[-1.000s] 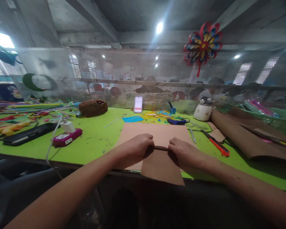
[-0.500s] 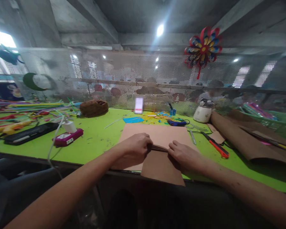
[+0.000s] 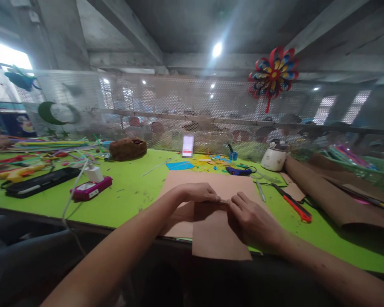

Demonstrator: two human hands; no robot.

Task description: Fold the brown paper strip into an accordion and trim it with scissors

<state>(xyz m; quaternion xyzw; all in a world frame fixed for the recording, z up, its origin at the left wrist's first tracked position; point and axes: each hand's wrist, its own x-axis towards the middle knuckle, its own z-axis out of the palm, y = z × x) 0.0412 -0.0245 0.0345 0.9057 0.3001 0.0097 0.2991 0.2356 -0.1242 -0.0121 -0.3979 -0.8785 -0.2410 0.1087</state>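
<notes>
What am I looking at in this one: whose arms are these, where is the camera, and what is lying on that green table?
No machine here: a person works with bare hands, and the one camera sits on their head, looking forward and down, so the arms reach in from below. The left hand lies flat and the right hand sets fingertips on the folded edge of a brown paper sheet overhanging the green table; whether the right pinches it is unclear. Nearby lie an orange utility knife, a brown paper roll, a pink device and a black case.
</notes>
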